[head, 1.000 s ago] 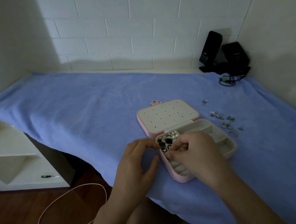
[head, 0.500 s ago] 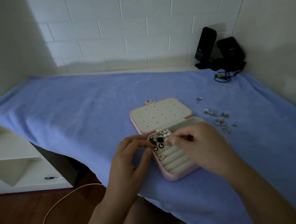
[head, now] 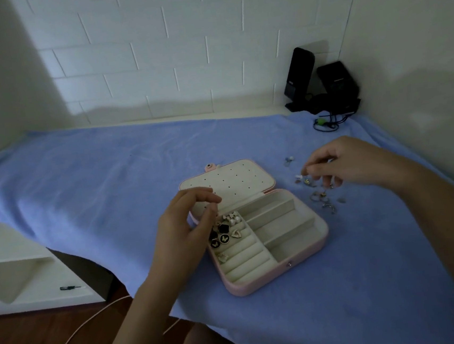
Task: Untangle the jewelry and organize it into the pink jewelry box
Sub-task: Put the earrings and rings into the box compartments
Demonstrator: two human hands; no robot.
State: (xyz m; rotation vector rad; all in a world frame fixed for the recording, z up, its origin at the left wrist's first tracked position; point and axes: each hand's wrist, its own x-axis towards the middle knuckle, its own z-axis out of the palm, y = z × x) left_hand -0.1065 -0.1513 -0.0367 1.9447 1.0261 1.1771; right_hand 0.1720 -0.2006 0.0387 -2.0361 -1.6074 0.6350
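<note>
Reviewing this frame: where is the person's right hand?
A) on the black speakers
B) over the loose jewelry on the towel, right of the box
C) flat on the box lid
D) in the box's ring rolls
B: the right hand is over the loose jewelry scattered on the blue towel, to the right of the pink jewelry box.

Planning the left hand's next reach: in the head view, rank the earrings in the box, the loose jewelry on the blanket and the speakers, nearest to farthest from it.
1. earrings, in the box, beside the left hand.
2. loose jewelry, right side.
3. speakers, back corner.
</note>
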